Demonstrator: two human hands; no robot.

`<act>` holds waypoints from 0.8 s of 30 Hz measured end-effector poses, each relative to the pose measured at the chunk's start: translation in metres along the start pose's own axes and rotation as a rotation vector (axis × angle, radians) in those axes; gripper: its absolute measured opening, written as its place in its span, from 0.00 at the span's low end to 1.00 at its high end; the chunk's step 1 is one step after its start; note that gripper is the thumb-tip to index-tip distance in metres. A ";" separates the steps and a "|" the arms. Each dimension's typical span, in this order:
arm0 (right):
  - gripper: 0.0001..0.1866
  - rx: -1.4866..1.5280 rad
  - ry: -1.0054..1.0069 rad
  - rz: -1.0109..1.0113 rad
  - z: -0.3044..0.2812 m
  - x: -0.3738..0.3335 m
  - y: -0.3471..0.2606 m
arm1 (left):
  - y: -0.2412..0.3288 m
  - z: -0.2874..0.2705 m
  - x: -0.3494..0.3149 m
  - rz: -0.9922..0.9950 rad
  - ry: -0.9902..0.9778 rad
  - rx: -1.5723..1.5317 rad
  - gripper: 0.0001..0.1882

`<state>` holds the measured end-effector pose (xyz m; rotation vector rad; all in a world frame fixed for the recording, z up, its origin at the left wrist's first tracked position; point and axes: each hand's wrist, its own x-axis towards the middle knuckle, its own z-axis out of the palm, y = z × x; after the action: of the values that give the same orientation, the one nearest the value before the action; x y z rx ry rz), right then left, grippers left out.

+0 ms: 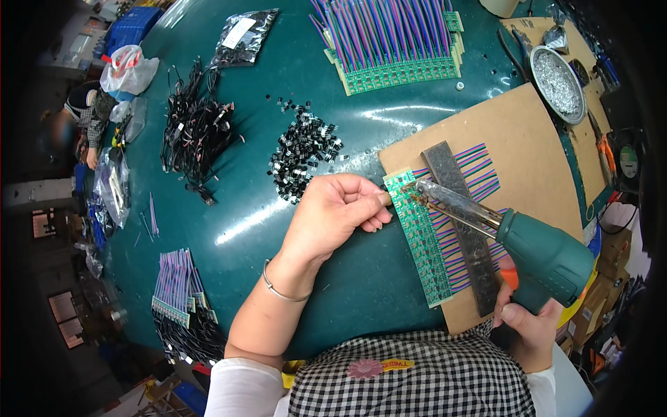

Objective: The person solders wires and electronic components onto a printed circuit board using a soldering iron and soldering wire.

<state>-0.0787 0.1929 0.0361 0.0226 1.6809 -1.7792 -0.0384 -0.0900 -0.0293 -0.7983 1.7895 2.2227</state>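
One left hand point(332, 217) has thumb and forefinger drawn together at the left edge of a green circuit-board panel point(420, 242), near its far end; whether a small part sits between the fingertips cannot be told. Well apart from it, to the right of the panel, the right hand point(531, 325) is wrapped around the handle of a green gun-shaped soldering tool point(545, 257), whose metal tip point(415, 190) reaches over the panel's far end, near those fingertips. The panel lies along the left edge of a brown cardboard sheet point(538, 156), its coloured wires point(474, 154) running out rightward under a dark bar point(474, 267). The step in hand looks like soldering at the end of the board row; the next move probably calls for a steady left pinch while the tip meets the joint, skin kept off hot metal. Among the containers, a round metal bowl point(577, 117) stands beyond the panel to the right, filled with silvery shreds. Far left of the panel and beyond it, a white plastic bag point(141, 75) shows a reddish patch, its contents unclear; a glossy bag point(258, 43) with a white label, closer to the panel, holds something too dark to identify.
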 end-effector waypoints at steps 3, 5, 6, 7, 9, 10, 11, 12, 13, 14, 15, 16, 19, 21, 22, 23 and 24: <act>0.29 -0.026 -0.035 0.018 0.000 0.001 -0.001 | -0.001 -0.001 0.000 0.015 -0.008 -0.010 0.06; 0.28 -0.044 -0.049 0.021 0.001 0.003 -0.001 | -0.001 0.000 0.000 0.015 -0.002 -0.011 0.06; 0.27 -0.039 -0.043 0.016 0.003 0.004 -0.002 | -0.001 0.000 0.000 0.014 -0.002 -0.011 0.06; 0.26 -0.035 -0.036 0.010 0.005 0.005 -0.003 | -0.001 0.000 0.000 0.014 -0.001 -0.007 0.06; 0.25 -0.052 -0.062 0.005 0.001 0.006 0.001 | -0.001 0.000 0.000 0.013 -0.001 -0.005 0.06; 0.24 -0.067 -0.090 -0.001 -0.001 0.006 0.003 | -0.002 0.000 0.001 0.012 -0.002 -0.006 0.06; 0.24 -0.067 -0.090 0.000 0.000 0.007 0.003 | -0.002 -0.001 0.001 0.012 -0.003 -0.008 0.06; 0.23 -0.066 -0.080 0.011 0.002 0.007 0.002 | -0.002 -0.001 0.001 0.011 -0.004 -0.009 0.06; 0.21 -0.065 -0.069 0.022 0.003 0.007 0.002 | -0.001 0.000 0.000 0.015 0.001 -0.002 0.06; 0.21 -0.065 -0.069 0.024 0.003 0.007 0.004 | -0.001 0.000 0.000 0.019 0.005 0.004 0.06; 0.22 -0.081 -0.041 0.003 0.004 0.007 0.007 | -0.002 0.001 0.000 0.016 0.005 0.003 0.06; 0.23 -0.099 -0.013 -0.019 0.005 0.007 0.009 | -0.002 0.001 0.000 0.018 0.007 0.000 0.06; 0.21 -0.125 -0.045 -0.046 0.001 0.007 0.012 | -0.001 0.000 0.000 0.016 0.011 0.001 0.06; 0.20 -0.146 -0.066 -0.060 -0.004 0.006 0.015 | -0.001 0.000 0.000 0.013 0.015 0.007 0.06; 0.20 -0.167 -0.085 -0.074 -0.006 0.005 0.016 | -0.002 0.000 0.000 0.015 0.011 0.000 0.06; 0.20 -0.166 -0.086 -0.072 -0.006 0.004 0.016 | -0.002 0.000 0.001 0.016 0.006 -0.007 0.06; 0.22 -0.142 -0.041 -0.030 -0.005 0.002 0.014 | -0.002 0.000 0.002 0.014 0.007 -0.007 0.06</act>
<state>-0.0752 0.1971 0.0219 -0.1012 1.7820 -1.6667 -0.0390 -0.0897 -0.0320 -0.7985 1.7968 2.2388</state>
